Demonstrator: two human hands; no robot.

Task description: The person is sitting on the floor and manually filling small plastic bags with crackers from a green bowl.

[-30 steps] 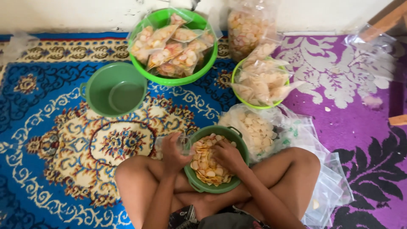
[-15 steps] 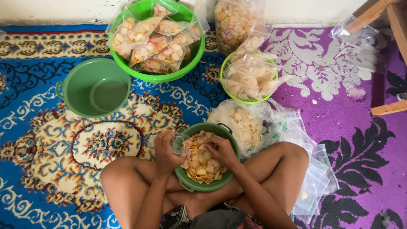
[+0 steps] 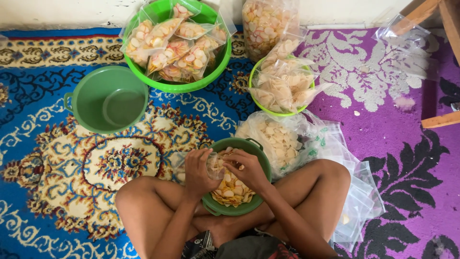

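Two hands met over the dark green bowl (image 3: 261,154) resting between the person's crossed legs, and they hid much of what went on there: the left hand (image 3: 197,172) was clamped on a small clear bag (image 3: 214,165) held at the bowl's near rim, while the right hand (image 3: 247,169) had its fingers pinched together at the bag's mouth, apparently on a few chips, though the bag's edges were hard to make out against the pale chips (image 3: 232,189) heaped beneath. Both forearms covered the bowl's lower rim. Just beside the right knee lay a large clear sack of pale chips (image 3: 278,139), and beyond it a spread of empty clear bags (image 3: 357,201), partly cut off under the leg. Farther out on the patterned blue rug (image 3: 48,158) stood an empty green basin (image 3: 108,98), well apart from the hands. Behind it a bright green tub (image 3: 179,86) held sealed packets of pinkish chips (image 3: 175,48), and a smaller lime bowl (image 3: 254,76) was piled with packets of pale chips (image 3: 282,84). A tall filled bag (image 3: 266,21) stood by the wall, its top out of frame, and a wooden frame (image 3: 443,120) was cut off at the right edge over the purple rug (image 3: 397,139).
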